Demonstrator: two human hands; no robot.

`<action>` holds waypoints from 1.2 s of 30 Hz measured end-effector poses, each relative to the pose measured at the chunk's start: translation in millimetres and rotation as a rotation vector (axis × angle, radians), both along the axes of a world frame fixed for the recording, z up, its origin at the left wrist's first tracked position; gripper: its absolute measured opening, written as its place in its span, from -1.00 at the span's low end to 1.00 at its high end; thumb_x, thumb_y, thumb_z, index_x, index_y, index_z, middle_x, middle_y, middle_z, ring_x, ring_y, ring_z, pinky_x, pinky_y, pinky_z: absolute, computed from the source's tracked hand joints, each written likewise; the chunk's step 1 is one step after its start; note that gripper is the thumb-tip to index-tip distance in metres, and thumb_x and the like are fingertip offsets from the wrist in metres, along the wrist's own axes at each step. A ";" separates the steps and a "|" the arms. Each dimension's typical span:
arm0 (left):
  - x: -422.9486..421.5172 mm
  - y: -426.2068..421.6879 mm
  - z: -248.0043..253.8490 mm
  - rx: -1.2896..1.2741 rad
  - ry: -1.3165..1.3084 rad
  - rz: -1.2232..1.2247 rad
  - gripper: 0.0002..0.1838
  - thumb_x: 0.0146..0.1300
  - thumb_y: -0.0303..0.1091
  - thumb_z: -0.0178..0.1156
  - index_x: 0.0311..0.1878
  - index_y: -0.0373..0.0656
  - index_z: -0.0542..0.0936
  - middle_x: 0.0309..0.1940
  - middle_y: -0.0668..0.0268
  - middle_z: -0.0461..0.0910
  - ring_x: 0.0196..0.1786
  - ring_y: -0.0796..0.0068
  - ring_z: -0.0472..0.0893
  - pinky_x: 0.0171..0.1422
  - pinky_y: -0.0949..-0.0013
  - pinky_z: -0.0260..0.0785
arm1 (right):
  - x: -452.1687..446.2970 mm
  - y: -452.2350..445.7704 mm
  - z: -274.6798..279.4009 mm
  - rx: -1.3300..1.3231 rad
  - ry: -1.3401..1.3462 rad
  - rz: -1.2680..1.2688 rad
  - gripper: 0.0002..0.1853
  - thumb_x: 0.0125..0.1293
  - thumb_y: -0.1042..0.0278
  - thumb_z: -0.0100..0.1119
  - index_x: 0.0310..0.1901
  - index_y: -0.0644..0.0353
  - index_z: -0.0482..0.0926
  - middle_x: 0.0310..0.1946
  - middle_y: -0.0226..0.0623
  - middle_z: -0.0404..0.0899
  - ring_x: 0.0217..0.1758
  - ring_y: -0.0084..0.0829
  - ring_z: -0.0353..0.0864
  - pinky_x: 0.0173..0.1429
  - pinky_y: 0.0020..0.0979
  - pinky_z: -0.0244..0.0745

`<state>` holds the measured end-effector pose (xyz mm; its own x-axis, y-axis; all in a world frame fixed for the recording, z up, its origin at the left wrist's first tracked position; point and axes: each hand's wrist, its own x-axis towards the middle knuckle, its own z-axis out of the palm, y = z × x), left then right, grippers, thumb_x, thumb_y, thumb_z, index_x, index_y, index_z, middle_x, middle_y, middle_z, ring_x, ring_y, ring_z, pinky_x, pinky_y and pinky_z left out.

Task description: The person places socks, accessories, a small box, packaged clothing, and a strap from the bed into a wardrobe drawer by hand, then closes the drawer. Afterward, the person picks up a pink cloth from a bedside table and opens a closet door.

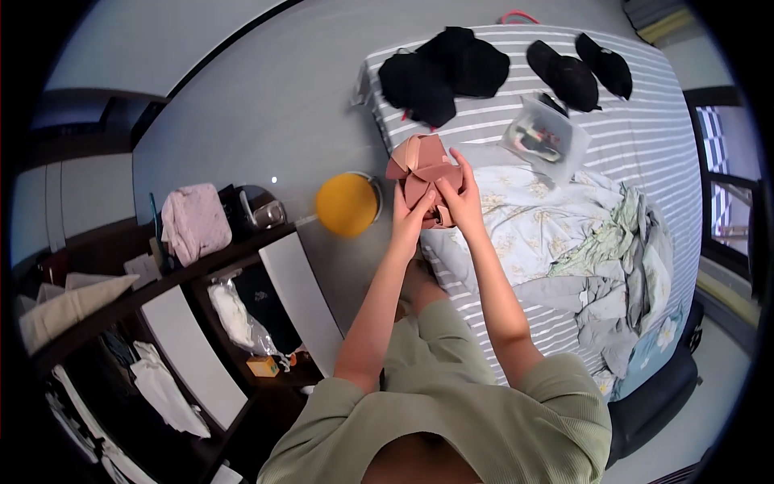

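A dusty-pink, folded bundle with flat bands and loose flaps is held up in front of me, over the edge of the bed; its exact kind I cannot make out. My left hand grips its lower left side, with the thumb pressed on the front. On the right side, my right hand wraps round it, thumb also on the front and the index finger reaching up along the edge. Both hands' other fingers are partly hidden behind the bundle.
On the striped bed are black bags, black caps, a clear plastic box with small items and crumpled bedding. A yellow round stool stands left, beside an open cabinet with a pink cloth bag on top.
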<state>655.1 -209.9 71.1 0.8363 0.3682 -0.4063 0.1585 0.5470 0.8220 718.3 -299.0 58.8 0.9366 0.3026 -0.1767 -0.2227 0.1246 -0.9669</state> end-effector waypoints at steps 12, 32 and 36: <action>-149.5 99.1 17.5 -0.024 0.026 0.281 -0.41 0.11 -0.40 0.15 0.20 -0.21 0.16 0.02 0.26 0.34 0.03 0.50 0.39 0.08 0.45 0.27 | -113.4 118.0 12.7 -0.020 0.144 0.433 -0.65 0.19 0.26 0.11 -0.08 0.31 0.39 -0.24 -0.36 0.48 -0.15 -0.60 0.41 0.01 -0.56 0.29; -425.8 133.3 9.2 -0.017 0.000 1.122 -0.38 0.03 -0.34 0.20 0.16 -0.24 0.20 -0.02 0.26 0.34 0.04 0.45 0.36 0.10 0.45 0.20 | -378.8 225.6 4.6 0.028 -0.076 1.039 -0.67 0.20 0.38 0.01 -0.02 0.32 0.39 -0.17 -0.34 0.47 -0.08 -0.60 0.39 0.03 -0.57 0.27; -475.8 131.2 -12.9 -0.008 -0.062 1.406 -0.43 0.20 -0.33 0.03 0.25 -0.21 0.11 0.12 0.20 0.25 0.11 0.40 0.31 0.16 0.43 0.15 | -433.9 240.7 4.6 0.057 0.075 1.250 -0.58 0.16 0.44 0.07 0.06 0.34 0.30 -0.10 -0.31 0.42 -0.02 -0.58 0.37 0.07 -0.56 0.27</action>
